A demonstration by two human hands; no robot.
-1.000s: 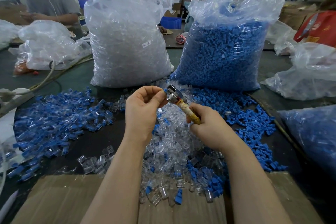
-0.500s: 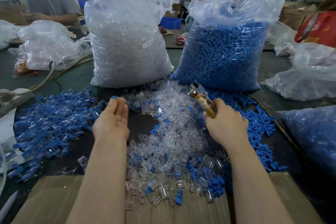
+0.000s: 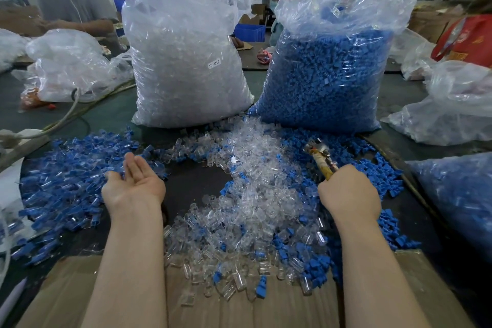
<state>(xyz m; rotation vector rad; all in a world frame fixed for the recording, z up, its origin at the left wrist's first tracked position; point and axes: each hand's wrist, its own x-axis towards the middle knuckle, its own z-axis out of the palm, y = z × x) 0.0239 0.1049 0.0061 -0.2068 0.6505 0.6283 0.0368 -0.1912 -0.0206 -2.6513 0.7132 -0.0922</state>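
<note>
My left hand (image 3: 134, 184) lies palm up with straight fingers at the right edge of a pile of joined blue-and-clear pieces (image 3: 64, 184), and nothing is in it. My right hand (image 3: 348, 192) grips the yellow-taped handle of a small metal-headed tool (image 3: 319, 153), which points up and away over the loose parts. Between my hands spreads a heap of clear plastic caps (image 3: 247, 194) mixed with blue pieces. Loose blue pieces (image 3: 372, 168) lie to the right of it.
Two tall plastic bags stand behind the heap: clear caps (image 3: 183, 66) on the left, blue pieces (image 3: 327, 74) on the right. Cardboard (image 3: 266, 309) lies at the near edge. More bags sit at the left (image 3: 72, 66) and right (image 3: 458, 104). A person (image 3: 69, 0) sits at the back left.
My hands have parted from in front of me. The left hand let go at the tool's head, swung left and turned palm up over the blue pile. The right hand carried the tool rightwards.
</note>
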